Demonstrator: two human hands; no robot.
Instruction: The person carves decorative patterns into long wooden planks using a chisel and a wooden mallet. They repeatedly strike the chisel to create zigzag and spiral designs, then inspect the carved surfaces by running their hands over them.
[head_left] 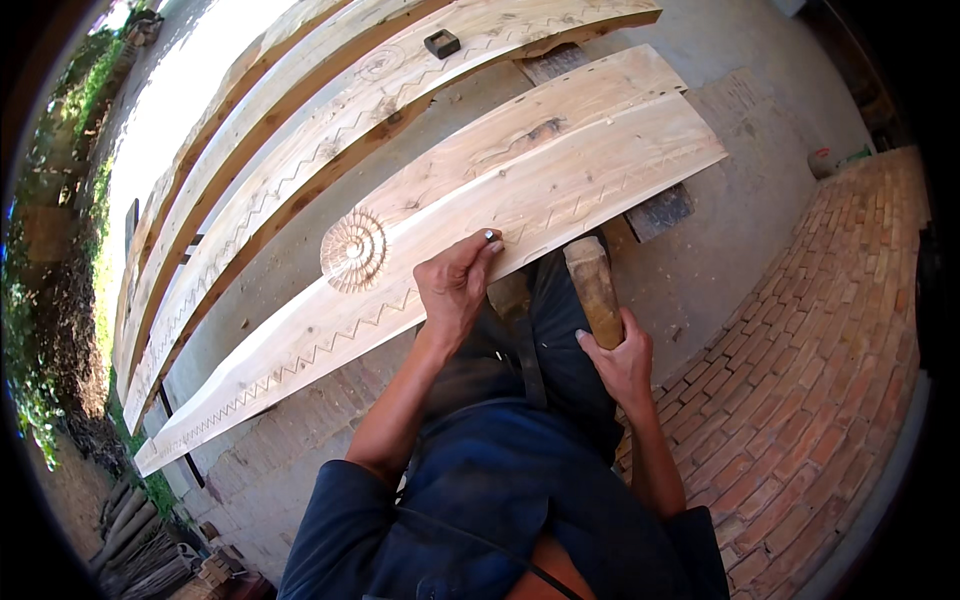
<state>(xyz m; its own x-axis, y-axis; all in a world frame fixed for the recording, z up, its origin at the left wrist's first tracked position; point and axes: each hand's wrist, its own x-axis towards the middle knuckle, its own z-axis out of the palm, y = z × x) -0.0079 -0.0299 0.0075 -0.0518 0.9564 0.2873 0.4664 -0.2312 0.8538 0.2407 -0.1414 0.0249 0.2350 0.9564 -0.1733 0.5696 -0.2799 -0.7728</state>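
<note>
My left hand (455, 282) rests at the near edge of a pale carved wooden board (590, 150), its fingers closed around a chisel (490, 236). Only the chisel's small metal end shows above the fist; the cutting edge is hidden. In my right hand (622, 362) is a thick wooden mallet (596, 290), gripped by its lower end, its worn head raised beside the board and apart from the chisel. A round carved rosette (355, 250) sits left of my left hand. Zigzag lines run along the board's near edge on both sides of that hand.
Beyond the board lie several long timber beams (300, 170), one with zigzag marks and a small dark square block (441, 43) on it. A brick wall (780, 430) curves along the right. Stacked logs (130, 530) lie at the lower left. A dark support (660, 212) shows under the board.
</note>
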